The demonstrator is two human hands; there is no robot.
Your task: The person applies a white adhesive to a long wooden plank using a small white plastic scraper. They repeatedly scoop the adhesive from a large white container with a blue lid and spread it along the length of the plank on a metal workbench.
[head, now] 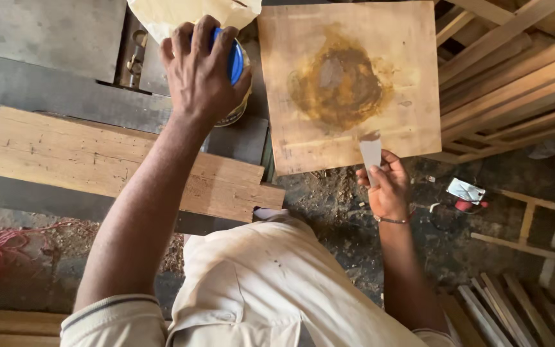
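Observation:
My left hand (200, 67) is clasped over the blue lid (236, 63) of a round tin that stands on a dark metal machine table (46, 93). My right hand (387, 186) holds a small pale scraper card (371, 151), its top edge smeared brown, just below the near edge of a square plywood board (412, 77). A brown-yellow patch of paste (338, 83) is spread in the middle of that board.
A long wooden plank (65, 151) lies across the machine table. Stacked timber strips (509, 71) lean at the right. A pale bag (187, 13) sits behind the tin. The dirt floor holds sawdust, red cord (1, 247), a small packet (465, 191) and wooden slats (515, 308).

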